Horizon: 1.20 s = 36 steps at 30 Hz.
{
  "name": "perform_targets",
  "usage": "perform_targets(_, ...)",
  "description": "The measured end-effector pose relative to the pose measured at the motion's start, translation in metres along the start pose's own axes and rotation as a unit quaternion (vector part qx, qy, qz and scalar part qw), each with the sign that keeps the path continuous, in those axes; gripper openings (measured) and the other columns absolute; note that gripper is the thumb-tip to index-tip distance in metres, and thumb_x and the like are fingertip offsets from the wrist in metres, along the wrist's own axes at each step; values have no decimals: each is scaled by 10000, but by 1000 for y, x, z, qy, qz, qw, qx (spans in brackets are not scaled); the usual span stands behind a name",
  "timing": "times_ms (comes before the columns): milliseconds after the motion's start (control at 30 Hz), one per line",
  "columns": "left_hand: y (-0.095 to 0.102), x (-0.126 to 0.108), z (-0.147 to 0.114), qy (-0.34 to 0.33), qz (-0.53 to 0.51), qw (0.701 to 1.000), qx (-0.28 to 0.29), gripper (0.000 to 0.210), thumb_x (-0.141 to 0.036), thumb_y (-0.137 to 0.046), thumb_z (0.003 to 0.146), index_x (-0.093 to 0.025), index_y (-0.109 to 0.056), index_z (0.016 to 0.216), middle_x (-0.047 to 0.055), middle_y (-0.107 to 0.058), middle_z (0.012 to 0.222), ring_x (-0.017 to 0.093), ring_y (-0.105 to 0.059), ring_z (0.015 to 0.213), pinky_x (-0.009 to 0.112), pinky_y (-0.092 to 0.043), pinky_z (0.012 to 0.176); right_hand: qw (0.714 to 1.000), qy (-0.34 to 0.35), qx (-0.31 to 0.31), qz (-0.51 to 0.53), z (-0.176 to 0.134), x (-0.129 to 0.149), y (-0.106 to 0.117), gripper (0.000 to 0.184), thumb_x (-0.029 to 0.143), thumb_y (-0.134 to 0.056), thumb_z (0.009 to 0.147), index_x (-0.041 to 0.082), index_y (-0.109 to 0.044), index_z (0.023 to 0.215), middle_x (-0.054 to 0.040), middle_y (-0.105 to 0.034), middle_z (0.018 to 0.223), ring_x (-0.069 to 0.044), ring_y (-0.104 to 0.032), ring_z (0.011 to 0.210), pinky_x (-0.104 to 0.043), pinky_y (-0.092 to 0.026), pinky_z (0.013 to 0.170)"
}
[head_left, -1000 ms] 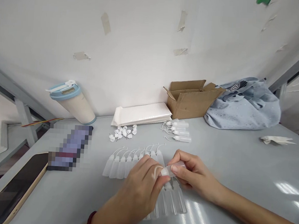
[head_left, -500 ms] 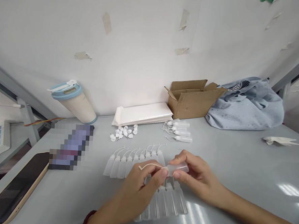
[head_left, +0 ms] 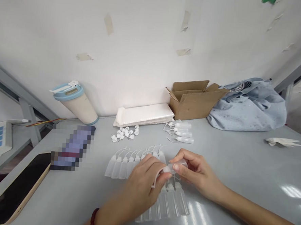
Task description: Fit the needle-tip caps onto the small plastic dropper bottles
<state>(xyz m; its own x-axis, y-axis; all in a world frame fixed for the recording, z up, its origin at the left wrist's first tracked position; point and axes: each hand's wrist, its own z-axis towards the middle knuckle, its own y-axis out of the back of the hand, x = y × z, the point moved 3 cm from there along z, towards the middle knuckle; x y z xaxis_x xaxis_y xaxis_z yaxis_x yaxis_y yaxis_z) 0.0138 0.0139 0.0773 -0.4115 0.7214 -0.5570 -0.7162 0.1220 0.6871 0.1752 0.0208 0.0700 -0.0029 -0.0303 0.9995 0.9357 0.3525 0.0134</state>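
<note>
Between my hands is a small translucent plastic squeeze bottle [head_left: 180, 164], lying nearly level above the table. My right hand [head_left: 197, 171] pinches its body with thumb and fingers. At the neck end, my left hand [head_left: 146, 180] closes on the white cap, from which a thin curved strap hangs past the thumb. Below them lies a row of clear bottles [head_left: 169, 205], partly hidden by my left hand. Behind that hand is another row of frosted bottles [head_left: 117, 166] with curved straps pointing away from me.
Loose white caps [head_left: 123, 134] lie near a stack of white padded envelopes [head_left: 145, 114]. Several more bottles [head_left: 185, 134] lie before an open cardboard box [head_left: 197, 101]. A tumbler [head_left: 77, 103], phone [head_left: 18, 186], cloth bag [head_left: 250, 108] and crumpled tissue [head_left: 282, 142] are also on the table.
My left hand has turned over at the bottle's neck, and the strap has swung from pointing left to hanging downward. The right hand still holds the body.
</note>
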Motion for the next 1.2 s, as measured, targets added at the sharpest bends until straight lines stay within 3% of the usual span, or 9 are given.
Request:
perform_targets(100, 11, 17, 4, 33, 32, 999, 15, 135, -197, -456, 941, -166, -568, 873, 48, -600, 811, 185, -502, 785, 306, -433, 693, 996, 27, -46, -68, 4, 2, 9, 246, 418, -592, 849, 175, -594, 807, 64, -413, 558, -80, -363, 477, -216, -292, 455)
perform_targets(167, 22, 35, 5, 63, 102, 993, -8, 149, -181, -437, 936, -162, -582, 905, 62, -621, 872, 201, -519, 851, 331, -451, 752, 986, 53, -94, -126, 8, 4, 20, 235, 414, -585, 850, 181, -612, 851, 38, -479, 606, -100, -429, 516, -231, -337, 483)
perform_targets(233, 33, 54, 4, 74, 194, 978, -37, 167, -173, -435, 921, -144, -598, 941, 86, -630, 930, 224, -517, 920, 369, -458, 823, 971, 77, -145, -173, 12, 6, 33, 236, 420, -580, 850, 191, -617, 893, 20, -525, 652, -116, -470, 539, -244, -368, 500)
perform_targets(333, 43, 79, 2, 86, 229, 968, -50, 234, -143, -401, 907, -127, -622, 980, 123, -627, 1047, 269, -479, 1024, 436, -441, 888, 940, 108, -211, -244, 17, 7, 53, 256, 439, -578, 847, 206, -622, 943, -9, -579, 742, -139, -513, 578, -261, -401, 519)
perform_targets(500, 48, 101, 3, 107, 260, 959, -43, 237, -175, -450, 890, -134, -659, 993, 111, -656, 1005, 279, -475, 991, 451, -456, 869, 903, 114, -258, -323, 27, 5, 75, 285, 438, -547, 852, 190, -617, 975, -43, -640, 834, -156, -539, 592, -286, -439, 538)
perform_targets(933, 48, 116, 12, 151, 313, 938, -17, 201, -214, -567, 829, -149, -723, 939, 102, -640, 861, 286, -481, 897, 409, -443, 809, 892, 93, -242, -372, 41, -8, 89, 283, 404, -509, 850, 184, -630, 979, -64, -673, 909, -186, -564, 677, -316, -470, 605)
perform_targets(1200, 51, 113, 9, 156, 310, 938, -22, 190, -237, -552, 845, -125, -701, 881, 102, -661, 867, 284, -478, 878, 413, -448, 796, 885, 94, -230, -394, 42, -14, 93, 263, 399, -512, 858, 192, -624, 974, -70, -666, 902, -212, -581, 760, -275, -420, 530)
